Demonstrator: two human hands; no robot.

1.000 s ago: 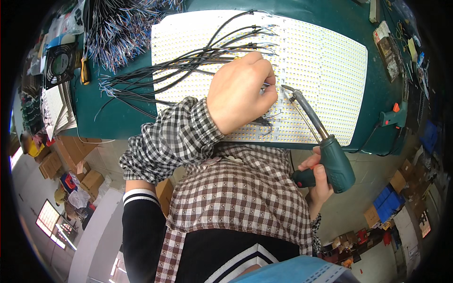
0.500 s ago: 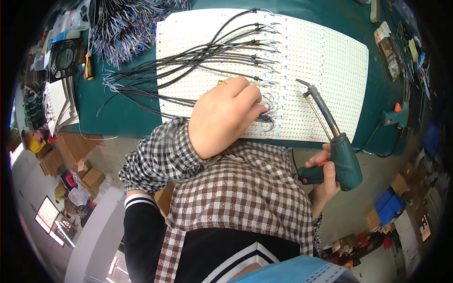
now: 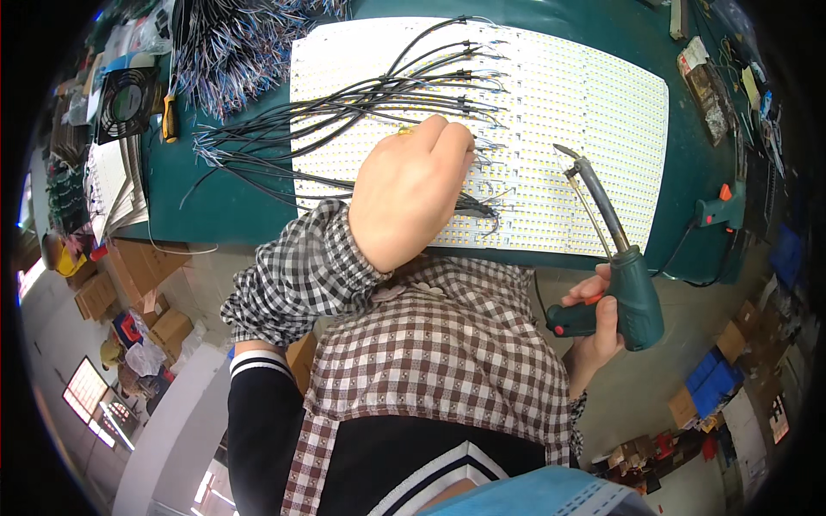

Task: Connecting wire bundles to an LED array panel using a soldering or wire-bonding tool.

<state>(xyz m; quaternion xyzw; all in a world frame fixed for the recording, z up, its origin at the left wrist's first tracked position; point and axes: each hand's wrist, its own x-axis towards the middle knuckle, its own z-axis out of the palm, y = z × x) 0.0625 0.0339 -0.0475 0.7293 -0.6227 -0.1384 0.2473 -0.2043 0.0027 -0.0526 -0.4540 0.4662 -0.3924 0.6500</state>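
Observation:
Over the middle of a white LED panel [image 3: 602, 112], my left hand [image 3: 409, 193] is closed, its fingertips bent down among the thin wire ends of several black cables [image 3: 379, 90]. What those fingertips pinch is hidden under the hand. My right hand [image 3: 600, 325] grips a dark green soldering gun [image 3: 637, 297] by its handle at the table's near edge. The gun's long metal barrel and dark tip point away from me, above the panel's right half and apart from the wires. A thin feed tube runs beside the barrel.
A big bundle of cables with stripped coloured ends [image 3: 228, 60] lies at the back left. Near it are a small black fan [image 3: 127, 103], a yellow-handled screwdriver [image 3: 169, 120] and a notebook [image 3: 112, 189]. Another green tool [image 3: 721, 209] with a cord rests on the right.
My left hand has moved away from me along the row of wire ends, leaving the nearest ends uncovered. The soldering gun's tip has shifted slightly to the right.

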